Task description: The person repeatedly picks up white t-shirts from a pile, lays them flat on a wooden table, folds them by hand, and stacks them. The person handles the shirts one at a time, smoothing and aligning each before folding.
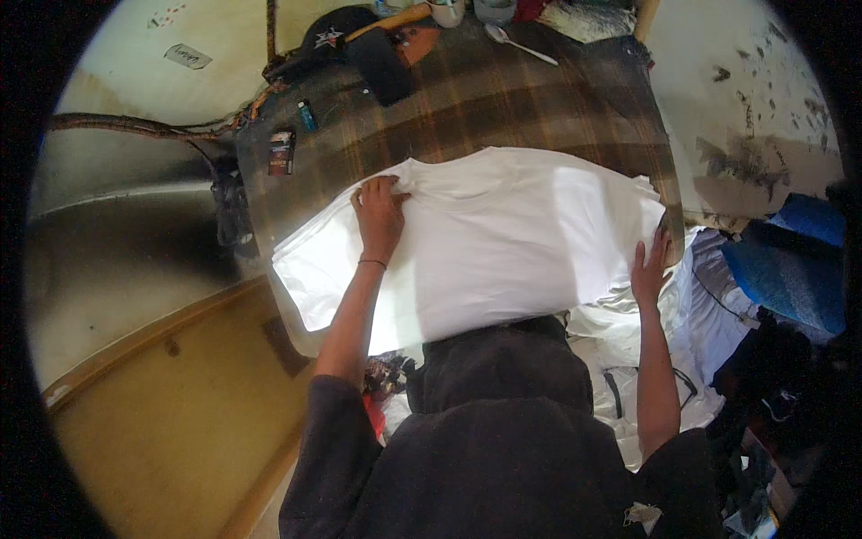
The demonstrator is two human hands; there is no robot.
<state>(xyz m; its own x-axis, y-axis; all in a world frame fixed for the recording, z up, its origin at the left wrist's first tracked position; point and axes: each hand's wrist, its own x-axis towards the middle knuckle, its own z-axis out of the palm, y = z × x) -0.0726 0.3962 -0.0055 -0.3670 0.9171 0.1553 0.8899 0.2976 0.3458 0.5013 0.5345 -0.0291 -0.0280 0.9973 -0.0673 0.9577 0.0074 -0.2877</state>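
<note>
A white T-shirt (489,242) lies spread across a table with a brown checked cloth, its neckline toward the far side and its lower part near my body. My left hand (379,214) is closed at the shirt's left shoulder beside the collar, fingertips bent onto the fabric. At the shirt's right end, my right hand (650,269) rests against the sleeve edge, fingers stretched out and thumb apart. Bright light falls on the left sleeve and on a strip at the right.
The checked cloth (467,108) carries a lighter (307,116), a small dark box (281,153), a black cap (337,31) and a spoon (521,45). Cups (446,11) stand at the far edge. White fabric (620,346) hangs at right, near blue cloth (790,269).
</note>
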